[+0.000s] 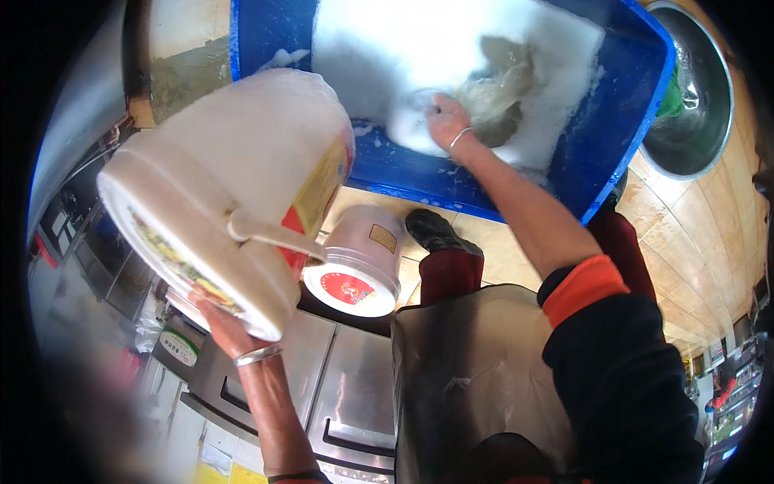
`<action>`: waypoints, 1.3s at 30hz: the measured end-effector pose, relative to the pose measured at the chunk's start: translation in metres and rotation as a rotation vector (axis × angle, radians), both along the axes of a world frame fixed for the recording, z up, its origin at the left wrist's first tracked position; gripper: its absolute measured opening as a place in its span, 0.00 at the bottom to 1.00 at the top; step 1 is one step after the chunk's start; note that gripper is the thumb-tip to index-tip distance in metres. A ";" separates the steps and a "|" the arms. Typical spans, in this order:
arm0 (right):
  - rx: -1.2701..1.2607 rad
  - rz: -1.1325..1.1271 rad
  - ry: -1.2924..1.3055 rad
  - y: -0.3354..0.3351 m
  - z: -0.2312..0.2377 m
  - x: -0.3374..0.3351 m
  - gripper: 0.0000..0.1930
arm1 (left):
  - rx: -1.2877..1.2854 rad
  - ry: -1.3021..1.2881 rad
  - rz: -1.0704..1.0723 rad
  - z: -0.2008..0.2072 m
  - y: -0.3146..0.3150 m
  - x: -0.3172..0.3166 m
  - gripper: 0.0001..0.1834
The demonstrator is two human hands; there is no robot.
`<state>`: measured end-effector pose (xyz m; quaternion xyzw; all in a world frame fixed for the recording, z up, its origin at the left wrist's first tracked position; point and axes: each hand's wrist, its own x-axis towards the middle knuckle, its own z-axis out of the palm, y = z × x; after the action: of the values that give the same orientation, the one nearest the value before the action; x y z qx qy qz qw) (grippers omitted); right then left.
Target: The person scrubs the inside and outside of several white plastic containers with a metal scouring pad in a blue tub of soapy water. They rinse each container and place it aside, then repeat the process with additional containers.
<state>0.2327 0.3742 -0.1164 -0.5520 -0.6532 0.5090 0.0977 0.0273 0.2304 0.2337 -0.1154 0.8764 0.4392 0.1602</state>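
My left hand [222, 323] grips the lower rim of a large white plastic bucket [242, 121], which is tilted with its printed round end toward me. A pale handle hangs along the bucket's side, and its far end reaches the edge of a blue tub [419, 181]. Inside the tub lies a thick white mass [363, 48], with a wet, greyish hollow on its right. My right hand [447, 125] is down at this mass, fingers curled beside a faint, rounded, clear-looking shape. What the fingers hold, if anything, is not plain.
A second white bucket [371, 214] with a red round label stands on the tiled floor below the tub. Right of the tub is a large metal bowl [697, 137]. Steel cabinet doors [355, 387] with dark handles are at lower left. My boot [435, 230] is near the tub.
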 end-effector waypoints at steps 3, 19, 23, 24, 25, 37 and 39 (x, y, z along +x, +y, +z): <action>-0.694 -0.429 0.792 0.019 0.113 -0.027 0.11 | 0.152 -0.074 -0.031 -0.001 0.008 0.012 0.32; -0.232 0.532 -0.225 0.056 0.060 -0.049 0.14 | 0.121 -0.055 -0.028 0.002 0.016 0.022 0.34; 0.137 0.223 -0.720 0.089 0.022 0.044 0.22 | 0.027 -0.049 -0.019 0.003 0.021 0.026 0.34; 0.240 0.416 -0.791 0.085 0.014 0.056 0.24 | 0.032 -0.037 0.007 0.003 0.021 0.027 0.35; 0.286 0.605 -0.923 0.079 0.008 0.065 0.26 | 0.005 -0.044 0.018 0.003 0.021 0.027 0.35; -0.785 -0.260 0.466 0.062 0.128 0.013 0.22 | 0.162 -0.013 0.001 -0.005 0.019 0.020 0.29; -0.598 -0.200 0.799 0.057 0.204 0.010 0.28 | 0.168 -0.011 0.018 -0.004 0.020 0.019 0.29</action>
<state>0.2422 0.4317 0.0877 -0.3780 -0.3344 0.8332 0.2258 0.0467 0.2502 0.2296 -0.1118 0.8345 0.5119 0.1703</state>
